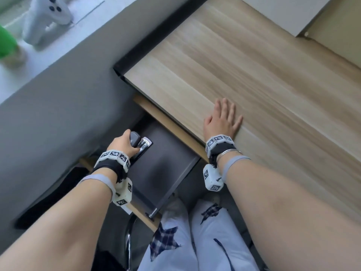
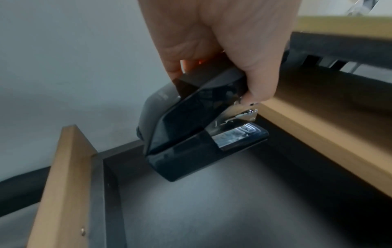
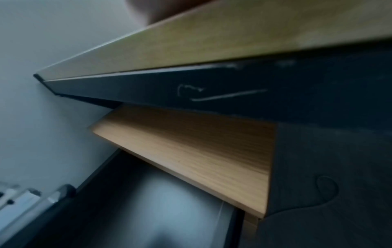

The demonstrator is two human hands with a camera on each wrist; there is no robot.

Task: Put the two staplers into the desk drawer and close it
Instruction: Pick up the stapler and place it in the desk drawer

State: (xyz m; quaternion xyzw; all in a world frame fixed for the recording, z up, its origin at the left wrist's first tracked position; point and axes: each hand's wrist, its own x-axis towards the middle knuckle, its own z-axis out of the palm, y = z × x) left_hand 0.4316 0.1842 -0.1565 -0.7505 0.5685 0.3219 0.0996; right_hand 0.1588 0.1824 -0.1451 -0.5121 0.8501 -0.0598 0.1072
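Head view showed the left hand (image 1: 122, 144) lowering a black stapler (image 1: 139, 144) into the open desk drawer (image 1: 166, 173), so the step in hand looked like placing a stapler, with the closing not yet begun. Only this one stapler showed in any view; where the second lay I could not tell. It hung over the far part of the drawer floor, near the wooden panel that crosses above the drawer's back. From the left wrist view the stapler (image 2: 197, 134) was tilted, its metal nose toward that panel, and whether its base already touched the drawer floor (image 2: 222, 209) was unclear.

The next move, as I judged it, called for easing the stapler down flat on the floor, loosening the grip and drawing the hand clear of the drawer before anything was pushed shut.

Fingers of the left hand (image 2: 216, 43) were curled narrow round the stapler's top, thumb (image 2: 260, 83) on the side nearer the panel and fingertips on the other. The right hand (image 1: 222, 118) lay above the drawer on the wooden desk top (image 1: 254, 65), fingers straight and slightly spread, palm down near the front edge, holding nothing.
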